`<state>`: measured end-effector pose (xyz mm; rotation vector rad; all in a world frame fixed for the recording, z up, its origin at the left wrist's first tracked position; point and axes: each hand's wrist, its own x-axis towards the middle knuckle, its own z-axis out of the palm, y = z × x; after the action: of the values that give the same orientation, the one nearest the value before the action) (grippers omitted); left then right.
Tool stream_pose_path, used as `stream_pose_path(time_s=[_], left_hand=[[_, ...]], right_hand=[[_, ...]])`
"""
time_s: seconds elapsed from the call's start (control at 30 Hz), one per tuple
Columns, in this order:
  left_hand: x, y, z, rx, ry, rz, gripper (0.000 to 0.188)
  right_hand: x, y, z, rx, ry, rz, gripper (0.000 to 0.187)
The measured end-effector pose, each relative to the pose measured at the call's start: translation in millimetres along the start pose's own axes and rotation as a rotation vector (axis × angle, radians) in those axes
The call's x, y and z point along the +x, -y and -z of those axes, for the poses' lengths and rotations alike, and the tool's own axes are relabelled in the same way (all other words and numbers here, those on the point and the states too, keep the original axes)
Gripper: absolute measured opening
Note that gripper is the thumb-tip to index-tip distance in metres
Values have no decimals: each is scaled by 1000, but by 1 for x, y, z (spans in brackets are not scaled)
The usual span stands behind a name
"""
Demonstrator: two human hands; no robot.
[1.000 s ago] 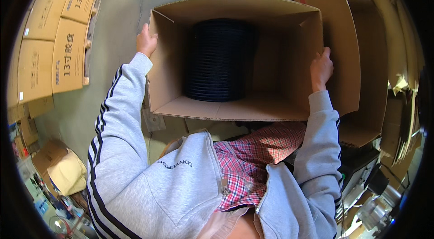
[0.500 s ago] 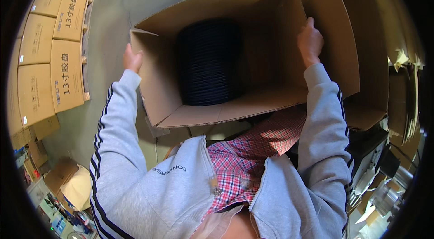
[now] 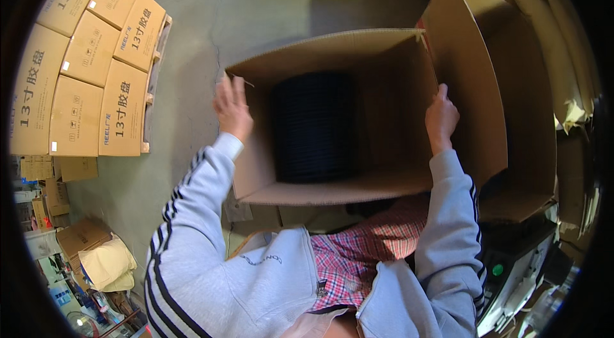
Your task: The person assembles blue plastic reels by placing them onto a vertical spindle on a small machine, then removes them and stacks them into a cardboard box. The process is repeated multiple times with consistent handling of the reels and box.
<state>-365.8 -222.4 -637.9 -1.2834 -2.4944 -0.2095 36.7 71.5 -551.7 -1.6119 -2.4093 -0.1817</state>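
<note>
The open, rectangular brown cardboard box [image 3: 358, 193] lies between the hands, its long axis roughly nine to three o'clock. The left hand [image 3: 232, 108], fingers extended, is at its nine-o'clock edge, contact unclear; the right hand [image 3: 441, 119] grips its three-o'clock rim. Inside, the black cylindrical stack [image 3: 314, 128] sits nearer the left hand.

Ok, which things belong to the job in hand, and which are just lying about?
In use:
- open cardboard box, left hand at one edge, right hand gripping the other
- black cylindrical stack inside

Apparently lying about:
- stacked cartons, left
- cream bundle, lower left
- second open box, right, untouched
</note>
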Motion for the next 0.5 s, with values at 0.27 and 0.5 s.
stream_pose_path(time_s=[0.27, 0.5], left_hand=[[42, -190, -78, -370, 377, -501, 67], [12, -166, -131, -167, 486, -532, 62]], right_hand=[[6, -13, 8, 44, 45, -29, 24], [19, -19, 1, 150, 36, -16, 23]])
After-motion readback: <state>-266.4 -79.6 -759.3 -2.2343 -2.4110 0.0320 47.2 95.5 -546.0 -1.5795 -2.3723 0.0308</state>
